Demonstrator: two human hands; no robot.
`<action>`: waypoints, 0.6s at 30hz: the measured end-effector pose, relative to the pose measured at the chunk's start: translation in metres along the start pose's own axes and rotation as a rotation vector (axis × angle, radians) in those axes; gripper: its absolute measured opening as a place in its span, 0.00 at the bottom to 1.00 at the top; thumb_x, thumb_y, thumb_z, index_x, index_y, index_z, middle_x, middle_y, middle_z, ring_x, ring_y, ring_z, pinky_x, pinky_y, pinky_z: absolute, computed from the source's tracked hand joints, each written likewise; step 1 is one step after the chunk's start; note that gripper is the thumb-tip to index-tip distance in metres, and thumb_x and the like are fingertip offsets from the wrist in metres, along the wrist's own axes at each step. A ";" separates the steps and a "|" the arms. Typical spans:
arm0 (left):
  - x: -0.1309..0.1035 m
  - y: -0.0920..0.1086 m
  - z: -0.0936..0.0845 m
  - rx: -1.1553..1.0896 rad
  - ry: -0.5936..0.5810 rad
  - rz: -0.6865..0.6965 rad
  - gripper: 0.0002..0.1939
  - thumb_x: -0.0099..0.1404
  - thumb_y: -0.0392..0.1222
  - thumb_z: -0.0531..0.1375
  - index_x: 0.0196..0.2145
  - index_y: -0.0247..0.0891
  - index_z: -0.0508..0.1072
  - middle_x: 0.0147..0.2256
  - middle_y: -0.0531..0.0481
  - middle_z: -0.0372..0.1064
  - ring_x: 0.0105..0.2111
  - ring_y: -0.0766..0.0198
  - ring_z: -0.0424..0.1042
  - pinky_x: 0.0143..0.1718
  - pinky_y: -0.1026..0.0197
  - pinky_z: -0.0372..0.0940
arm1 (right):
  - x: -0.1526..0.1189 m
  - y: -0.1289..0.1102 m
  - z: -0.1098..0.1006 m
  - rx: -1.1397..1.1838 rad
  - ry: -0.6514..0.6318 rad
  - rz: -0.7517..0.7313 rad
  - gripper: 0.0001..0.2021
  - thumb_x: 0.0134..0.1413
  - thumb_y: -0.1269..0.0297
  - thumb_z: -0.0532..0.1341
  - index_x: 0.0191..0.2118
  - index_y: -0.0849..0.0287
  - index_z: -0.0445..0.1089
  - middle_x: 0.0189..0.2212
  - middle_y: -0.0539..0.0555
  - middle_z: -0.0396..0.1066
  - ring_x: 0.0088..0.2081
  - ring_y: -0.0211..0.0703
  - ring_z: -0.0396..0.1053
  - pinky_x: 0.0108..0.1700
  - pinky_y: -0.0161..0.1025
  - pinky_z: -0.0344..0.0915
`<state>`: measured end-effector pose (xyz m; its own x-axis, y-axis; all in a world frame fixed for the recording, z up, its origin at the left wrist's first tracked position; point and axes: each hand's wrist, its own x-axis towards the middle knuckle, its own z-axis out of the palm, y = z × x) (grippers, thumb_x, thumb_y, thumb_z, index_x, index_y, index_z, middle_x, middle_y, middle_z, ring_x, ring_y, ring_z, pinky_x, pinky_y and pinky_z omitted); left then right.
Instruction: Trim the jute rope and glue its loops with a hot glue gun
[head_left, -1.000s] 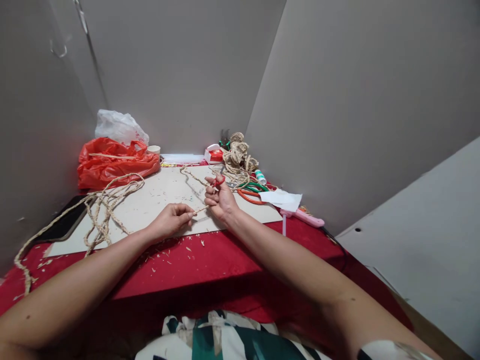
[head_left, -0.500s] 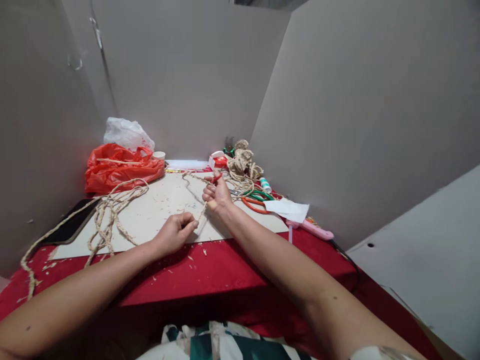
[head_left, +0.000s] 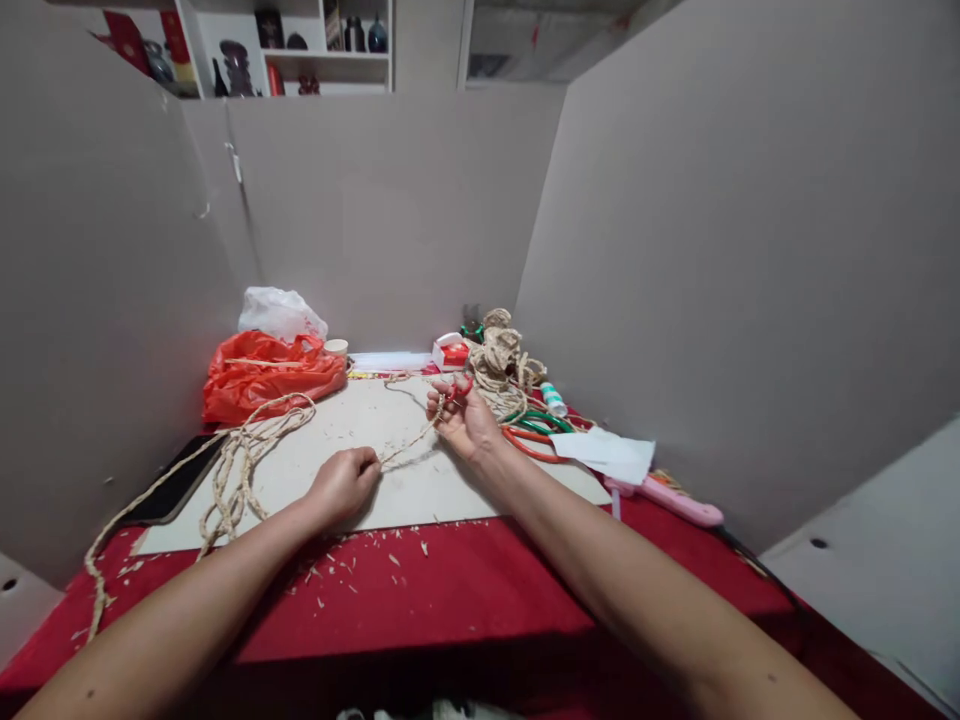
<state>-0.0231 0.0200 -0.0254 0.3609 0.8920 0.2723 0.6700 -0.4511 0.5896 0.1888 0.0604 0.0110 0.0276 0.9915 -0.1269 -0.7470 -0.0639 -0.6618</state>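
A thin braided straw cord [head_left: 409, 446] runs slantwise between my two hands above the pale board [head_left: 352, 420]. My left hand [head_left: 346, 485] is closed, knuckles up, and pinches the cord's near part. Farther forward, my right hand [head_left: 463, 420] is turned palm up with its fingers curled around the cord's other part. A small red looped handle [head_left: 460, 390] sits at the right fingers; the rest of that tool is hidden. Left of my hands lies a looser coil of thicker braided straw rope [head_left: 244, 460], with one length trailing over a black phone-like slab [head_left: 176, 485].
At the back left are a red plastic bag [head_left: 270, 375], a white bag [head_left: 281, 312] and a paper cup [head_left: 337, 348]. Rope coils [head_left: 499, 350], green-and-orange-handled scissors [head_left: 536, 440], white paper [head_left: 607, 455] and a pink-handled tool [head_left: 686, 500] lie right. Grey partitions [head_left: 390, 220] enclose the table.
My view has tilted up, showing shelves beyond the partition. My left hand has drawn away from the right, so more cord is stretched between them. The right hand's palm has opened upward somewhat.
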 end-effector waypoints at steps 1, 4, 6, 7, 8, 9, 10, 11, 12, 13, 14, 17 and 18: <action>0.001 0.000 -0.001 0.018 -0.019 -0.018 0.11 0.61 0.41 0.54 0.25 0.37 0.71 0.23 0.49 0.69 0.26 0.62 0.65 0.30 0.61 0.54 | 0.000 0.002 -0.005 -0.001 0.007 0.027 0.15 0.62 0.57 0.57 0.30 0.62 0.70 0.21 0.53 0.74 0.23 0.35 0.71 0.29 0.31 0.70; 0.004 0.000 -0.006 0.069 -0.071 -0.055 0.11 0.61 0.43 0.54 0.29 0.37 0.75 0.27 0.47 0.73 0.28 0.59 0.68 0.32 0.60 0.57 | -0.003 0.003 -0.010 0.014 0.000 0.070 0.15 0.62 0.58 0.57 0.31 0.62 0.71 0.23 0.54 0.75 0.25 0.36 0.73 0.31 0.32 0.70; 0.006 0.000 -0.011 0.097 -0.106 -0.069 0.13 0.62 0.44 0.54 0.30 0.37 0.76 0.29 0.46 0.75 0.30 0.58 0.70 0.33 0.60 0.59 | -0.006 -0.001 -0.007 0.029 -0.023 0.068 0.14 0.61 0.57 0.58 0.32 0.62 0.72 0.24 0.53 0.76 0.27 0.36 0.74 0.34 0.33 0.70; 0.008 -0.001 -0.014 0.109 -0.119 -0.075 0.13 0.62 0.44 0.54 0.31 0.37 0.77 0.30 0.46 0.76 0.31 0.57 0.71 0.34 0.60 0.60 | -0.009 -0.003 -0.004 0.035 -0.035 0.066 0.14 0.60 0.56 0.59 0.32 0.62 0.72 0.24 0.53 0.76 0.27 0.37 0.74 0.35 0.34 0.70; 0.009 -0.001 -0.017 0.122 -0.127 -0.083 0.13 0.61 0.44 0.54 0.31 0.37 0.78 0.31 0.45 0.77 0.32 0.56 0.72 0.36 0.59 0.61 | -0.011 -0.006 -0.001 0.039 -0.044 0.064 0.14 0.59 0.55 0.60 0.32 0.62 0.72 0.25 0.52 0.76 0.28 0.37 0.74 0.37 0.35 0.70; 0.010 -0.001 -0.021 0.135 -0.129 -0.092 0.13 0.61 0.44 0.55 0.32 0.37 0.78 0.33 0.44 0.78 0.34 0.55 0.73 0.37 0.58 0.62 | -0.014 -0.007 0.002 0.041 -0.053 0.063 0.14 0.58 0.54 0.61 0.32 0.62 0.72 0.25 0.52 0.76 0.28 0.37 0.74 0.38 0.36 0.70; 0.011 -0.001 -0.024 0.152 -0.124 -0.101 0.14 0.61 0.43 0.55 0.33 0.36 0.79 0.35 0.43 0.78 0.36 0.53 0.74 0.39 0.57 0.62 | -0.017 -0.008 0.004 0.038 -0.064 0.059 0.14 0.57 0.54 0.62 0.31 0.61 0.72 0.26 0.51 0.76 0.29 0.37 0.74 0.39 0.37 0.69; 0.012 0.001 -0.027 0.166 -0.107 -0.110 0.14 0.60 0.42 0.55 0.36 0.35 0.79 0.37 0.42 0.78 0.38 0.52 0.74 0.41 0.56 0.63 | -0.020 -0.009 0.005 0.029 -0.077 0.057 0.14 0.56 0.53 0.63 0.31 0.60 0.73 0.26 0.51 0.76 0.30 0.37 0.74 0.41 0.38 0.69; 0.013 0.003 -0.029 0.165 -0.084 -0.121 0.16 0.60 0.42 0.55 0.40 0.34 0.78 0.40 0.40 0.77 0.40 0.51 0.74 0.43 0.54 0.63 | -0.022 -0.008 0.006 0.018 -0.092 0.058 0.14 0.56 0.53 0.63 0.31 0.60 0.73 0.26 0.50 0.76 0.31 0.37 0.74 0.42 0.38 0.69; 0.014 0.006 -0.030 0.139 -0.061 -0.134 0.18 0.60 0.42 0.56 0.44 0.33 0.77 0.43 0.39 0.76 0.42 0.51 0.73 0.45 0.54 0.63 | -0.024 -0.008 0.006 0.005 -0.105 0.062 0.14 0.55 0.53 0.63 0.30 0.60 0.73 0.27 0.50 0.76 0.32 0.37 0.73 0.43 0.39 0.68; 0.015 0.011 -0.030 0.078 -0.041 -0.150 0.20 0.59 0.42 0.57 0.48 0.33 0.75 0.45 0.38 0.75 0.43 0.51 0.73 0.47 0.53 0.63 | -0.026 -0.007 0.007 -0.009 -0.115 0.072 0.14 0.56 0.53 0.63 0.30 0.59 0.73 0.27 0.50 0.76 0.33 0.37 0.73 0.43 0.39 0.68; 0.018 0.028 -0.022 -0.283 -0.098 -0.207 0.25 0.57 0.44 0.62 0.52 0.32 0.71 0.45 0.39 0.75 0.44 0.55 0.74 0.47 0.54 0.65 | -0.029 -0.004 0.009 -0.028 -0.113 0.101 0.14 0.55 0.53 0.63 0.30 0.59 0.72 0.26 0.50 0.75 0.33 0.38 0.73 0.44 0.41 0.68; 0.019 0.034 -0.017 -0.396 -0.139 -0.221 0.25 0.56 0.44 0.64 0.50 0.33 0.71 0.43 0.40 0.76 0.42 0.56 0.74 0.46 0.55 0.65 | -0.030 -0.003 0.010 -0.029 -0.112 0.102 0.14 0.54 0.53 0.64 0.30 0.59 0.72 0.26 0.50 0.75 0.33 0.38 0.73 0.44 0.41 0.68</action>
<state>-0.0046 0.0218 0.0124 0.3391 0.9405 0.0193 0.4514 -0.1807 0.8738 0.1833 0.0325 0.0241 -0.1225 0.9861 -0.1126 -0.7225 -0.1664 -0.6710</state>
